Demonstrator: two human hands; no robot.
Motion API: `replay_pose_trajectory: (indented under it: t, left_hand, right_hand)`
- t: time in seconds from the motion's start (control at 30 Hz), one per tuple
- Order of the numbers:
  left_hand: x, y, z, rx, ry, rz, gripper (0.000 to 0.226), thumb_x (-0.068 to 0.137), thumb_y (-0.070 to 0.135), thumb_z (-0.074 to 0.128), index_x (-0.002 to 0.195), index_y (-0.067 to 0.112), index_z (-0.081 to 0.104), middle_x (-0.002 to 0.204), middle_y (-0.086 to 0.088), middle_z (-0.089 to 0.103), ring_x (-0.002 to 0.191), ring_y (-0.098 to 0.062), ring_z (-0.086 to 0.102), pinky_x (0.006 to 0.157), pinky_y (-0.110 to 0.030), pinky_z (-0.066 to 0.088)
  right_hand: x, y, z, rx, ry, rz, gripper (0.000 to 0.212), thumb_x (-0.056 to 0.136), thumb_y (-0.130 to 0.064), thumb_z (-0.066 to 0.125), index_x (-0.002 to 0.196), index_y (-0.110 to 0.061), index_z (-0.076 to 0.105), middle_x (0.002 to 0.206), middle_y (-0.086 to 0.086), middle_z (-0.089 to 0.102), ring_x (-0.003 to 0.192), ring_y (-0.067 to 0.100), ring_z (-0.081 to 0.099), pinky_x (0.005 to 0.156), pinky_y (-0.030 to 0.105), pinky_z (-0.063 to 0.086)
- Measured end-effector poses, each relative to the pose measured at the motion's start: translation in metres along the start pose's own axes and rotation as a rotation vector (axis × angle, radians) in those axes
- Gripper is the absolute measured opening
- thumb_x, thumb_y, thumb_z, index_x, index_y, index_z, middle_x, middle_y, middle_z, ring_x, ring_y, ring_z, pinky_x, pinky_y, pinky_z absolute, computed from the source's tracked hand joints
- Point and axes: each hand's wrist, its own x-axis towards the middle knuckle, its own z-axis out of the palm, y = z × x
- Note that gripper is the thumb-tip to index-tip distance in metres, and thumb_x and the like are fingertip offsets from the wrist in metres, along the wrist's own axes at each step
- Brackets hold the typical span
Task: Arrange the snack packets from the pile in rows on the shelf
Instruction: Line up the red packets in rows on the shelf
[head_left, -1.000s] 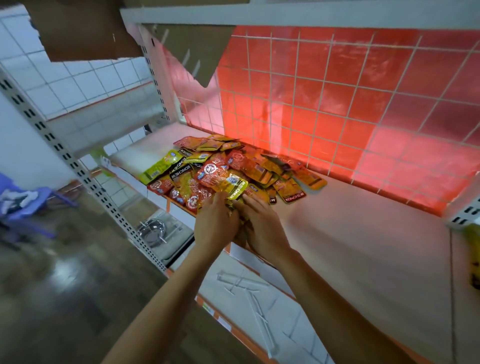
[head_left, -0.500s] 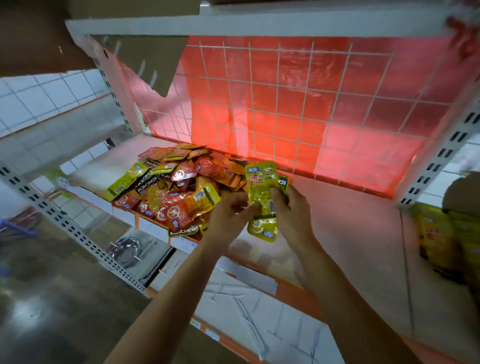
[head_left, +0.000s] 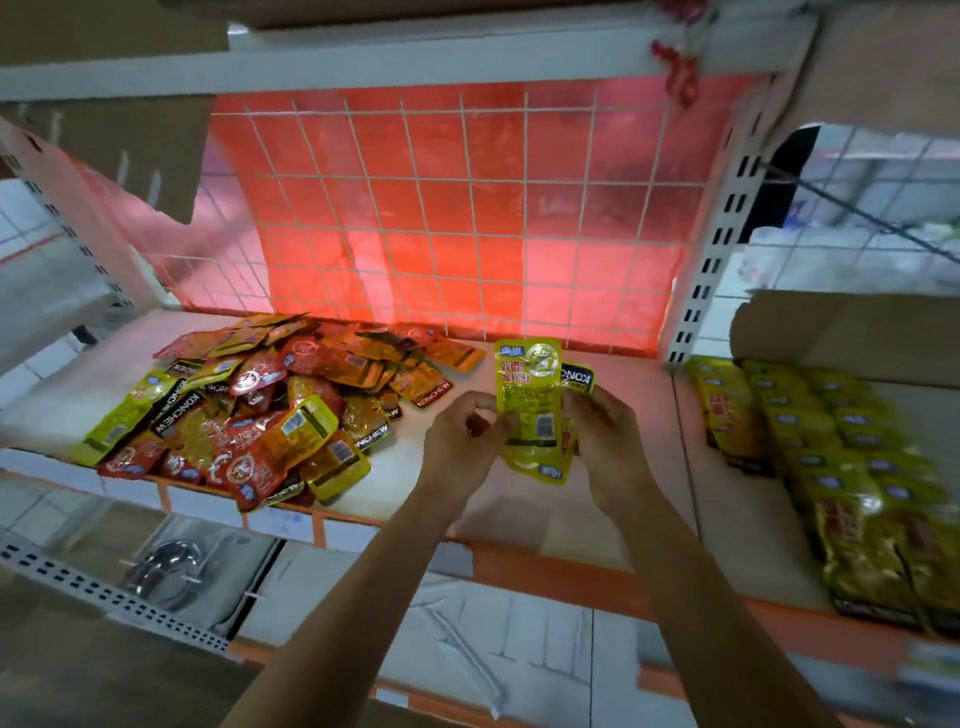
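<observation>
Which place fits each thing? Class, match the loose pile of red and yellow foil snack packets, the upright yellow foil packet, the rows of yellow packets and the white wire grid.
Things: 1 loose pile of red and yellow packets; 2 upright yellow foil packet; 3 rows of yellow packets; 4 white wire grid.
Places: a at the back; b between left hand and right hand; c on the shelf, left; d farthest right.
Pairs: 1-c; 2-b; 3-d; 4-a.

out of the pile (head_left: 249, 415) and lifted to mid-frame — left hand (head_left: 460, 441) and right hand (head_left: 610, 447) now grip a few yellow packets (head_left: 530, 405).
</observation>
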Motion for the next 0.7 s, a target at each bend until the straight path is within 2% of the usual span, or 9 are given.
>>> replay_pose_trajectory:
  t: [0.1,0.17,0.27,0.33,0.4,0.47,0.57,0.63,0.7]
  left_hand:
    - [-0.007,0.013,0.019,-0.148,-0.074,-0.034,0.011,0.099,0.013,0.047,0.093,0.017,0.055,0.049,0.001,0.055,0.040,-0.015,0.049,0.043,-0.023,0.039]
    - [-0.013,0.023,0.032,-0.315,-0.123,-0.084,0.016,0.101,0.009,0.040,0.092,0.013,0.052,0.056,-0.003,0.063,0.049,-0.021,0.062,0.048,-0.027,0.051]
    - [-0.018,0.035,0.053,-0.553,-0.179,-0.181,0.022,0.103,0.016,0.034,0.093,0.008,0.052,0.065,-0.011,0.069,0.062,-0.023,0.070,0.058,-0.028,0.057]
    - [-0.018,0.042,0.065,-0.653,-0.208,-0.251,0.028,0.103,0.023,0.032,0.097,0.005,0.053,0.069,-0.013,0.069,0.066,-0.025,0.070,0.058,-0.027,0.056]
    - [-0.017,0.046,0.076,-0.713,-0.238,-0.311,0.038,0.103,0.035,0.031,0.091,0.008,0.055,0.070,-0.012,0.068,0.065,-0.024,0.069,0.057,-0.027,0.056]
    - [-0.018,0.049,0.088,-0.664,-0.246,-0.318,0.039,0.100,0.042,0.039,0.079,0.013,0.054,0.069,-0.006,0.062,0.061,-0.020,0.063,0.053,-0.024,0.052]
    - [-0.022,0.050,0.110,-0.505,-0.291,-0.224,0.013,0.091,0.010,0.061,0.080,0.015,0.055,0.079,-0.003,0.058,0.068,-0.016,0.057,0.054,-0.024,0.047]
    - [-0.024,0.049,0.123,-0.461,-0.350,-0.167,0.024,0.083,-0.006,0.062,0.088,0.017,0.057,0.092,-0.001,0.058,0.077,-0.016,0.059,0.061,-0.029,0.048]
    - [-0.027,0.054,0.133,-0.453,-0.370,-0.138,0.038,0.075,-0.010,0.066,0.098,0.019,0.058,0.101,-0.002,0.059,0.085,-0.018,0.062,0.067,-0.034,0.052]
  right_hand:
    - [-0.005,-0.005,-0.022,0.055,0.079,-0.003,0.014,0.086,-0.020,0.059,0.080,-0.015,0.070,0.082,0.012,0.062,0.079,0.024,0.056,0.074,0.047,0.050]
    - [-0.006,-0.006,-0.039,0.065,0.132,-0.001,0.015,0.087,-0.022,0.061,0.079,-0.012,0.069,0.078,0.011,0.061,0.077,0.023,0.054,0.071,0.040,0.046]
    - [-0.009,-0.010,-0.063,0.054,0.215,-0.029,0.048,0.074,-0.044,0.063,0.085,0.002,0.057,0.072,0.019,0.051,0.075,0.021,0.047,0.066,0.038,0.040]
    - [-0.011,-0.012,-0.080,0.031,0.318,-0.046,0.040,0.074,-0.045,0.062,0.075,-0.006,0.055,0.067,0.017,0.046,0.072,0.020,0.044,0.063,0.037,0.037]
    - [-0.014,-0.015,-0.097,0.048,0.412,-0.031,0.033,0.085,-0.031,0.062,0.064,-0.014,0.044,0.064,0.010,0.040,0.068,0.021,0.041,0.063,0.037,0.035]
    - [-0.016,-0.018,-0.115,0.057,0.454,-0.021,0.027,0.091,-0.026,0.058,0.070,-0.014,0.046,0.069,0.010,0.041,0.070,0.021,0.042,0.063,0.036,0.035]
    - [-0.013,-0.018,-0.142,0.049,0.488,0.048,0.020,0.095,-0.026,0.053,0.080,-0.012,0.052,0.075,0.012,0.052,0.070,0.023,0.051,0.063,0.035,0.042]
    - [-0.011,-0.021,-0.158,0.072,0.489,0.099,0.014,0.094,-0.024,0.052,0.084,-0.016,0.058,0.081,0.011,0.064,0.078,0.028,0.064,0.072,0.039,0.051]
    - [-0.010,-0.027,-0.172,0.120,0.459,0.136,0.009,0.091,-0.018,0.055,0.093,-0.016,0.064,0.090,0.011,0.070,0.086,0.031,0.068,0.080,0.045,0.054]
